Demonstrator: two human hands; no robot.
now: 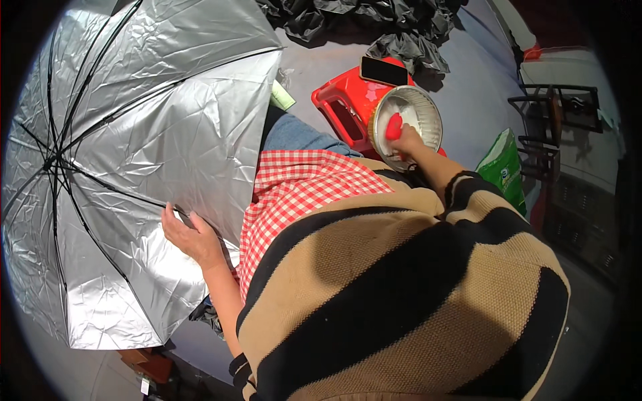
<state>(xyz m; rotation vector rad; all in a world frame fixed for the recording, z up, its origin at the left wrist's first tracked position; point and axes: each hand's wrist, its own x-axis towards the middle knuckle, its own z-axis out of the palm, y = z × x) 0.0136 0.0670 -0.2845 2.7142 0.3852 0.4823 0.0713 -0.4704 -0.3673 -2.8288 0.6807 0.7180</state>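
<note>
Just at the near right side of the red stool [363, 83], a round ribbed metal bowl [430, 120], silvery inside, with whitish contents [409, 115] too pale to name; cannot tell if resting on the stool or beside it. Inside the bowl, a red pad [394, 125], grasped in the right hand [408, 141]. Farther right of the stool, a green bag [503, 175] with hidden contents. At the stool's far edge, a dark-screened phone [383, 71]. Beyond the stool, crumpled black sheeting [408, 48]. Left of the stool, an open silver umbrella [200, 120], inner side up to view, with black ribs.

Reaches the right forearm forward and leftward to the stool's near right side, with fingers curled about the pad and partly hidden. Holds the left hand [192, 240] well to the near left of the stool, released, with loosely extended fingers and thumb apart, against or just before the umbrella; cannot tell how firmly touching. Wears a red-and-white checked apron [301, 194], nearer than the stool.
</note>
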